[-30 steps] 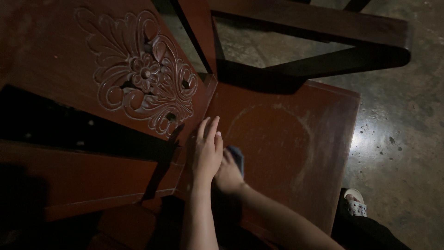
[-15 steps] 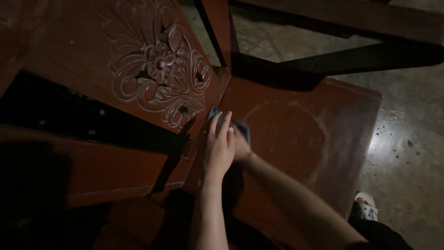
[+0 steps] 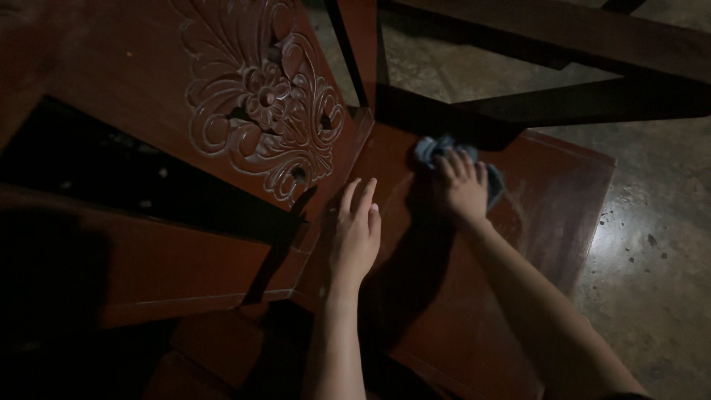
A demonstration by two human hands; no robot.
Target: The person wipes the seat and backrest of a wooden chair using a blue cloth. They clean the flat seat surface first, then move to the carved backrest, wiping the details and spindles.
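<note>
A dark red wooden chair fills the view, with a dusty seat [image 3: 548, 215] and a carved floral backrest [image 3: 266, 104]. My right hand [image 3: 465, 185] presses a blue-grey cloth [image 3: 433, 148] flat on the far part of the seat, near the back rail. My left hand [image 3: 355, 233] rests with its fingers spread on the seat's left edge, just below the carving, and holds nothing.
A dark wooden armrest [image 3: 578, 96] crosses above the seat at the top right. Speckled concrete floor [image 3: 652, 252] lies to the right. Another red wooden panel [image 3: 148, 267] sits at the lower left, with a dark gap above it.
My right hand has slid the cloth from beside my left hand up and to the right across the seat. My left hand has stayed in place.
</note>
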